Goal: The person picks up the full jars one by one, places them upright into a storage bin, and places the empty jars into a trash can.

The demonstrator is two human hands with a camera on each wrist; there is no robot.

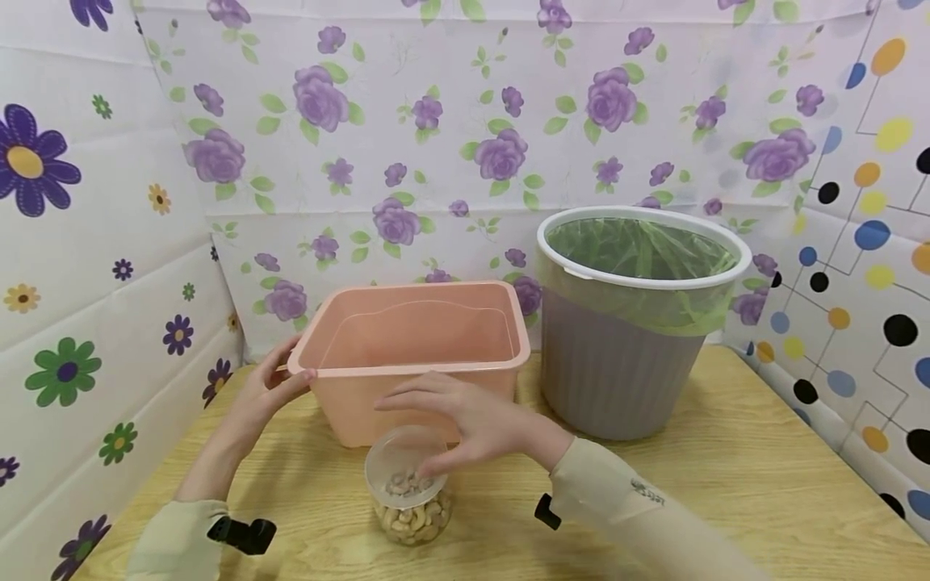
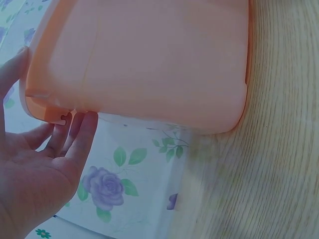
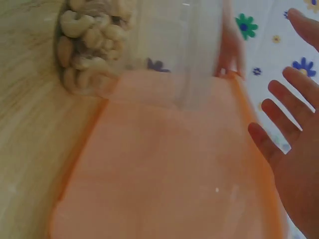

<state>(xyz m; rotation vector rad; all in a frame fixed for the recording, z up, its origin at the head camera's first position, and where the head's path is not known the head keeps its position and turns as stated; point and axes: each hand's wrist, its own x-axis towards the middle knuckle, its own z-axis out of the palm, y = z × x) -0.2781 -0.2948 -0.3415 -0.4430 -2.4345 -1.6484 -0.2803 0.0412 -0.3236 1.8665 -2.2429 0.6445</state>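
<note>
A peach-pink plastic bin (image 1: 407,403) stands on the table, tilted toward neither side as far as I can see. My left hand (image 1: 265,389) grips its rim at the left corner; in the left wrist view the thumb lies on the outer rim and the fingers hook beneath the lip. In front of the bin is a clear jar (image 1: 412,520) partly filled with cashews, with a translucent top. Above and just right of the jar, my right hand (image 1: 465,411) hovers with fingers spread, holding nothing. The right wrist view shows this hand (image 3: 299,149) apart from the jar (image 3: 164,45).
A grey trash can (image 1: 617,371) with a white ring and green liner stands right of the bin. Patterned sheets (image 1: 450,121) rise behind and along both sides. The wooden table (image 1: 763,484) runs out to the right.
</note>
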